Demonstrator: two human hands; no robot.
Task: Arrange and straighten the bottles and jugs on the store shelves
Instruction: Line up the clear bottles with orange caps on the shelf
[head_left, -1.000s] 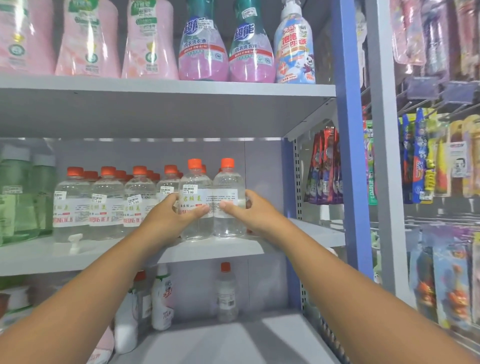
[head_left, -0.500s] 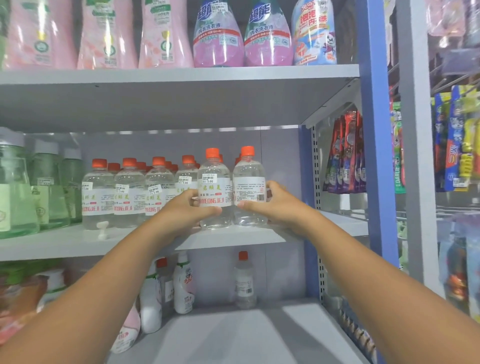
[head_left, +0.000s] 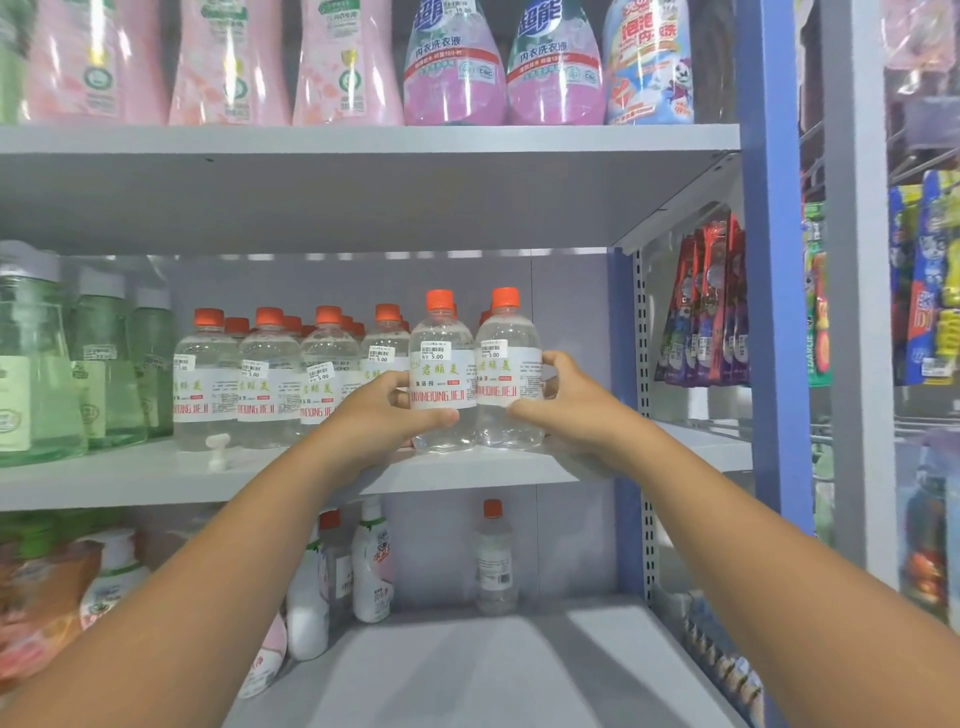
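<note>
Hands (head_left: 387, 410) (head_left: 569, 400) gripping clear bottles (head_left: 441, 374) (head_left: 509, 374) (orange caps)

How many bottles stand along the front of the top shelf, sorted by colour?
Pale pink bottles: 3
Purple-pink bottles with teal tops: 2
Blue and white bottle: 1
Total: 6, not counting a green sliver cut off at the left edge.

We see our left hand (head_left: 387, 410) gripping one orange-capped clear bottle (head_left: 441, 374); our right hand (head_left: 563, 402) grips its neighbour (head_left: 509, 371); both stand touching on the middle shelf (head_left: 156, 480).
</note>
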